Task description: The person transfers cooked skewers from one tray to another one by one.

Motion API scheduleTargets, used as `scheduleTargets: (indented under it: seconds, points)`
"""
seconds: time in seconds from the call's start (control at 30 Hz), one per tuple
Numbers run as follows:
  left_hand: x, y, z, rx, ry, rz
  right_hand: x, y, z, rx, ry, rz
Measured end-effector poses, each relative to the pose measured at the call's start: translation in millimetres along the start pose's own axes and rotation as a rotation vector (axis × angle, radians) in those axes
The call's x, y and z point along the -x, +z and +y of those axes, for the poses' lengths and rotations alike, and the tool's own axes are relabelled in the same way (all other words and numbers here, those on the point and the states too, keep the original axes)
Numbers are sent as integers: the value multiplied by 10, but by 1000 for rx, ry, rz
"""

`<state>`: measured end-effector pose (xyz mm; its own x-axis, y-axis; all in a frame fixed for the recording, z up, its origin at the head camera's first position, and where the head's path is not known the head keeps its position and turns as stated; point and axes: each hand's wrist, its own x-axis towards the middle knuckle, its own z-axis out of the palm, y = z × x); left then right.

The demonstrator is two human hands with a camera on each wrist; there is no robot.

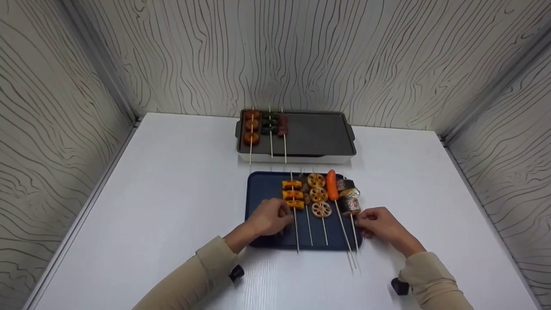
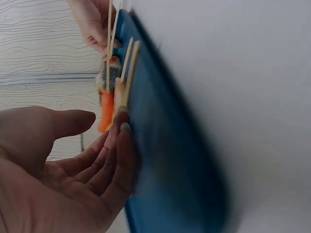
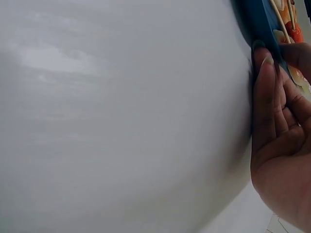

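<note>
We see the right hand pinching the rim of the blue tray, and the left hand loose, thumb spread from its fingers, fingertips beside the stick of the yellow skewer; whether they touch, we cannot tell. The tray lies between the hands, and beyond them we find the griddle

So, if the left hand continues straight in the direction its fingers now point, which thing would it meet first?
Most likely the wooden stick below the yellow pieces, since the left hand points towards it in the head view. It may even be touching it; the depth is unclear.
</note>
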<state>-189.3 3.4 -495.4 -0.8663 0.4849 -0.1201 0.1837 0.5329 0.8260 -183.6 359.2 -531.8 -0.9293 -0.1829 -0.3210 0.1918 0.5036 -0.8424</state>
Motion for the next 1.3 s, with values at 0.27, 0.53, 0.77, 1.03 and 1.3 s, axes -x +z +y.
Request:
scheduleTargets:
  seconds: [0.27, 0.53, 0.77, 1.03, 1.3]
  points:
    - [-32, -398, 421, -243, 131, 132, 18, -48, 16, -18, -12, -16]
    - [-243, -718, 836, -499, 255, 266, 19, -63, 8, 10, -3, -11]
    - [-671, -824, 876, -768, 284, 347, 33, -84, 8, -8, -8, -11]
    - [-1165, -737, 543, -758, 79, 264, 44, -62, 9, -21, -14, -4]
    - [-1363, -723, 340, -395, -143, 251, 41, 6, -11, -18, -27, -3]
